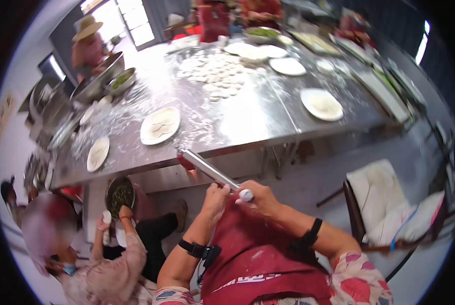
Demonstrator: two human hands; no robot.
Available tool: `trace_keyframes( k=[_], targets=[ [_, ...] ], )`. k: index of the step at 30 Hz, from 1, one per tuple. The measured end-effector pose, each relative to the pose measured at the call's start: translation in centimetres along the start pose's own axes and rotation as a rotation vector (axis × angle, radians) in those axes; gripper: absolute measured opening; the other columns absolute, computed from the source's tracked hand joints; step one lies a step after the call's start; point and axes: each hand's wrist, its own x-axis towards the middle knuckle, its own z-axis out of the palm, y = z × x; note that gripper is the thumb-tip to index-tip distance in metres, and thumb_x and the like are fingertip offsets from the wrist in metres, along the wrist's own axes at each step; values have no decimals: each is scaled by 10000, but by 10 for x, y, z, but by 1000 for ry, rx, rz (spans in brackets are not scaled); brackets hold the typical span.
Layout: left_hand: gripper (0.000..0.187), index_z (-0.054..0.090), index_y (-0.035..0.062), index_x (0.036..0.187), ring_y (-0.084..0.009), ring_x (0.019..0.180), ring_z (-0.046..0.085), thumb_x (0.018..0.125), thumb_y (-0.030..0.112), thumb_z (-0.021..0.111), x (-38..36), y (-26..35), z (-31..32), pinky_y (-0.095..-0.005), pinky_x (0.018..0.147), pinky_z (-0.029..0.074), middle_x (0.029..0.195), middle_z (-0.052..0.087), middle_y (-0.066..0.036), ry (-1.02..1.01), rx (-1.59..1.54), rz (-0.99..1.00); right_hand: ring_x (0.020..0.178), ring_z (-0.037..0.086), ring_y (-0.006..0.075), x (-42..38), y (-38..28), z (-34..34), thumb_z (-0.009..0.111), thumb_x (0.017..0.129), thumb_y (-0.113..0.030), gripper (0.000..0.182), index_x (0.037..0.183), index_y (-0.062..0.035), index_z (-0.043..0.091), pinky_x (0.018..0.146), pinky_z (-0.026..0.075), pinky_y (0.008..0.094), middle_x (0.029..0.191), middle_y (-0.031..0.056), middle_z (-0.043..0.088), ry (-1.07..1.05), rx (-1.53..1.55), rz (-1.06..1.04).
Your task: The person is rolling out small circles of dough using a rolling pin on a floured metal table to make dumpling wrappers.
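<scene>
A long silver metal tube (pixel 207 168) with a pale rounded end cap slants across in front of my maroon apron (pixel 263 249). Its far end, dark at the tip, reaches the near edge of the steel table (pixel 248 122). My right hand (pixel 262 199) is closed around the tube near the capped end. Beside it, my left hand (pixel 216 199) has its fingers closed against the tube's other side; part of that grip is hidden. Just under the far end shows a small red thing (pixel 185 161), too blurred to name. Both my wrists wear black bands.
White plates (pixel 160 126) of dumplings and many loose dumplings (pixel 220 73) lie on the floured table. At lower left, a seated person works over a bowl of green filling (pixel 120 195). A chair with cushions (pixel 380 193) stands at right. Other people are around the table's far side.
</scene>
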Motion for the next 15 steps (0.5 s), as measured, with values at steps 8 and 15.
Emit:
trace_keyframes(
  k=[8,15],
  targets=[
    [404,434,-12,1250,-168,982,574,886,102,567,0,24,10,-269,818,480,1163,561,-122,-54,23,102,651,608,315,168,8,-80,724,745,-179,302,945,-48,538,591,458,383,703,150,596,354,-378,-73],
    [201,527,23,999,-108,565,500,810,23,597,-56,-56,-137,-246,465,380,713,532,-41,412,208,27,830,649,281,215,135,-71,713,761,-217,499,1155,-11,484,733,500,360,952,226,636,264,-211,376]
  ],
)
